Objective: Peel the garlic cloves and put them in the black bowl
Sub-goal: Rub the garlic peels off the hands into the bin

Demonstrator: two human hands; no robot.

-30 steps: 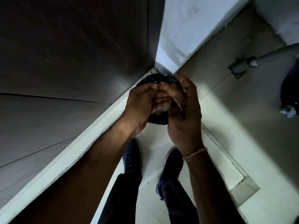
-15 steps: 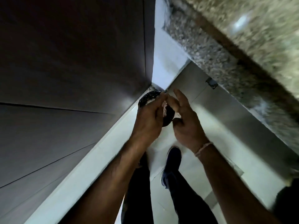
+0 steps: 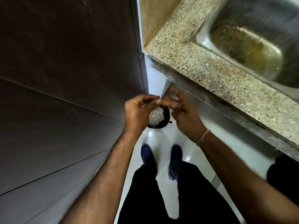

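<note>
I stand over a round black-lined bin (image 3: 166,118) on the floor, which holds pale papery garlic skins (image 3: 156,116). My left hand (image 3: 137,110) and right hand (image 3: 182,109) hover just above it, fingertips meeting. My left thumb and forefinger pinch a small pale scrap of garlic skin (image 3: 159,99). The fingers of my right hand are loosely curled, its forefinger touches the left fingertips and its thumb is lifted apart. No garlic clove or black bowl shows in view.
A speckled granite counter (image 3: 202,67) with a steel sink (image 3: 252,39) runs along the right, above the bin. A dark cabinet wall (image 3: 64,78) fills the left. My two shoes (image 3: 161,156) stand on the white tiled floor between them.
The view has lifted, bringing the counter and sink into sight. My hands have risen away from the bin and spread slightly, uncovering the skins inside it.
</note>
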